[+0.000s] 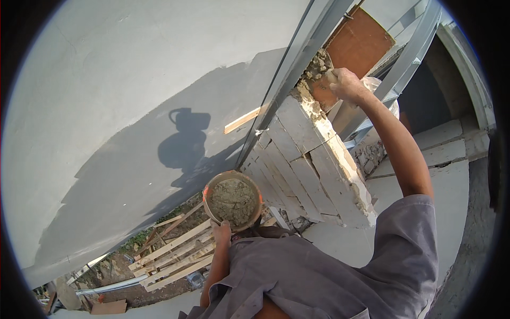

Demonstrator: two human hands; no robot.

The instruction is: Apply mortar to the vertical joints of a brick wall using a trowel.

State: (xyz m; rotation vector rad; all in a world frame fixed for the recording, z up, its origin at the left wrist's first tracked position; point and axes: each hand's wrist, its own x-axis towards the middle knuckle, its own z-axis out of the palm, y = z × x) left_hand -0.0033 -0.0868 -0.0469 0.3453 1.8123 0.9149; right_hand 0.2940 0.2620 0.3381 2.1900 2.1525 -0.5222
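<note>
My left hand (222,232) grips the near rim of a round bucket (258,198) with its fingers closed. Wet grey mortar (231,201) fills much of the bucket. Up at the right, my right hand (345,84) is closed in a fist above the far end of a block wall (297,159). What the fist holds is hidden from this view. Lumpy mortar (317,66) lies on the wall beside that hand. A reddish-brown board (361,43) stands just beyond the fist.
A large plastered wall (133,69) rises at the left, with shadows across it. An upright metal profile (297,90) runs along it. Metal framing (406,74) passes right of my right hand. Below at the left lies a wooden pallet (180,255) on rubble-strewn ground.
</note>
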